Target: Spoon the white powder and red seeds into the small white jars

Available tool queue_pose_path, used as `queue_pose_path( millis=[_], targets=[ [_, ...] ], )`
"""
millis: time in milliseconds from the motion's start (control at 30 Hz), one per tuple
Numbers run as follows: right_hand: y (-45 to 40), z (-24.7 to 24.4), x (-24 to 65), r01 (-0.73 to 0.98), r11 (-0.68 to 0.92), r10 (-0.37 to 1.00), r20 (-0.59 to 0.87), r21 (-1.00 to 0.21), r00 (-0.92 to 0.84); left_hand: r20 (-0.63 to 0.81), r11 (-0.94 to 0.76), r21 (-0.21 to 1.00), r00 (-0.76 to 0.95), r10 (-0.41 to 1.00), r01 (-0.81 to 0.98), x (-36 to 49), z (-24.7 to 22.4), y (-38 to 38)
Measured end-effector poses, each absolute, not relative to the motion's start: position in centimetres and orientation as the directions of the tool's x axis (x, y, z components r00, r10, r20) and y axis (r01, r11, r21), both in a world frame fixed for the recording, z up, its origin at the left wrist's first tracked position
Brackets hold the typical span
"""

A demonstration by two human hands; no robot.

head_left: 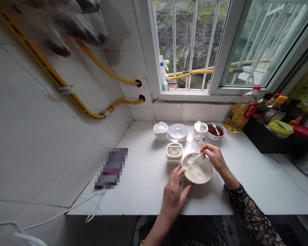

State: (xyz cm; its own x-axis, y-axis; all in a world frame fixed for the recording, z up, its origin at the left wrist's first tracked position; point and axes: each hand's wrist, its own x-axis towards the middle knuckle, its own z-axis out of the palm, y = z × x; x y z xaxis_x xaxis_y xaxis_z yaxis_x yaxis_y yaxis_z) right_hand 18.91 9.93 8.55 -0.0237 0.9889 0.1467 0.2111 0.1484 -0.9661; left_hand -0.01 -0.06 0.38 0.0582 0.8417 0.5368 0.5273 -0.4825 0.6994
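A white bowl (207, 166) with a fine coloured edge stands on the counter and holds off-white powder (198, 174). My left hand (174, 193) grips its left side, fingers at the rim and thumb along the near wall. My right hand (215, 159) pinches the handle of a small white plastic spoon (196, 157). The spoon's scoop carries some powder and is over the bowl's far left part. Just beyond my left fingers stands a cream-coloured seasoning jar (174, 159), with pale contents showing through its top.
Behind stand a jar of white grains (161, 132), a white bowl (178, 131), another seasoning jar (200, 131) and a bowl of dried red spice (216, 136) with a white spoon. An oil bottle (237, 116) and black condiment box (261, 140) are right; a blurred dark object (111, 169) and white cable (93, 208) left.
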Motion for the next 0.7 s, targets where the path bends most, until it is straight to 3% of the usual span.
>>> queue_pose_path(
  millis=[200,367,433,500,600,700],
  targets=[
    [10.1,8.7,19.0,0.084,0.115,0.993,0.114,-0.99,-0.011,0.534,-0.484,0.702,0.063,0.843,0.522,0.0,0.2,0.0],
    [9.7,8.9,17.6,0.089,0.293,0.955,0.295,-0.952,0.012,0.533,-0.481,0.705,0.059,0.844,0.522,0.0,0.2,0.0],
    [9.3,8.9,16.7,0.205,0.438,0.895,0.445,-0.875,-0.013,0.531,-0.481,0.707,0.06,0.845,0.519,0.0,0.2,0.0],
    [9.1,8.7,16.0,0.36,0.598,0.788,0.606,-0.716,-0.105,0.529,-0.48,0.708,0.062,0.846,0.518,0.0,0.2,-0.1],
    [8.9,8.5,15.5,0.483,0.729,0.652,0.706,-0.485,-0.275,0.524,-0.476,0.708,0.064,0.849,0.521,0.0,0.2,-0.1],
    [8.7,8.7,16.0,0.504,0.679,0.698,0.683,-0.534,-0.216,0.524,-0.476,0.704,0.067,0.849,0.527,0.0,0.2,0.0]
  ],
)
